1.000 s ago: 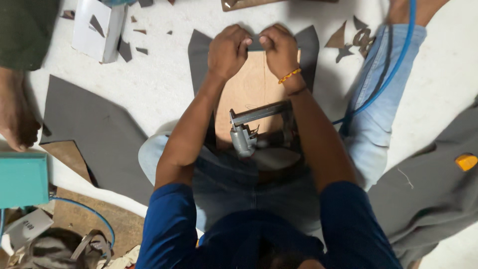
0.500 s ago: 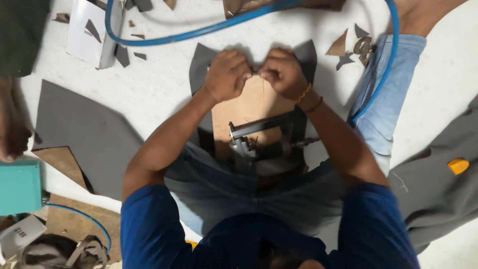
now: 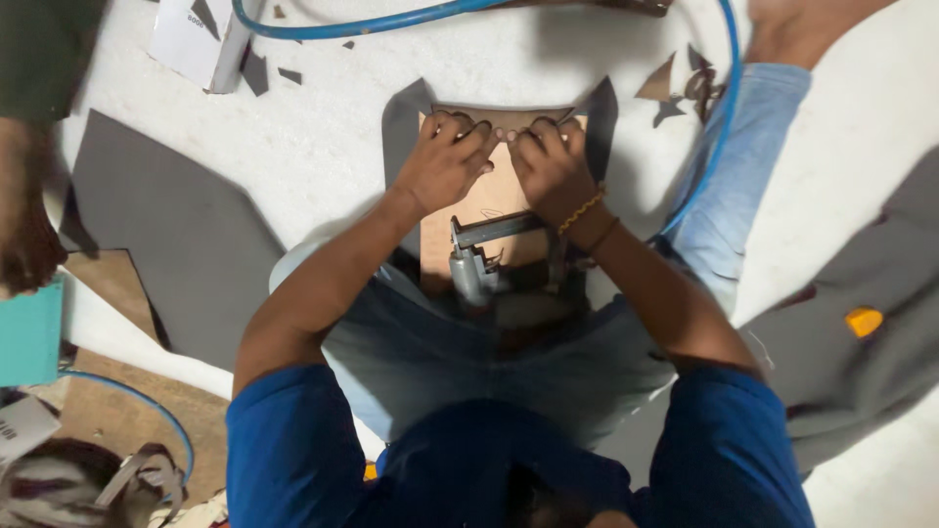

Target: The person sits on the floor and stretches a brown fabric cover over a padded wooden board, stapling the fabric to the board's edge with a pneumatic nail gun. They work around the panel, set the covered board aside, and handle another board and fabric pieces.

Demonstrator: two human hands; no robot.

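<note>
- Nearest the camera: the person sits on the white floor [image 3: 323,147], blue-sleeved arms reaching forward over jeans-clad legs.
- On the lap lies a grey metal air tool [image 3: 489,264], untouched by either hand; a blue hose [image 3: 719,117] loops from the right leg round the top of the scene.
- Beyond the tool, a tan wooden board [image 3: 460,220] rests between the knees on a dark grey sheet [image 3: 403,127] whose flaps show at both far corners.
- Left hand [image 3: 442,166]: grip closed, fingers curled over the board's far edge, apparently pinching the grey material folded there.
- Right hand [image 3: 550,166]: the same curled, closed hold on that edge, just beside the left; thumbs nearly touching. A beaded band sits on this wrist.
- Judgement: the step looks like drawing the sheet taut over the board's edge. To do it well, pull evenly from both hands, keep the fold flat and square to the edge, and hold tension with one hand before reaching for the tool.
- Farther out: large grey offcuts [image 3: 186,235] at left, small scraps [image 3: 685,83] at upper right, a teal box [image 3: 29,332] at the left margin.
</note>
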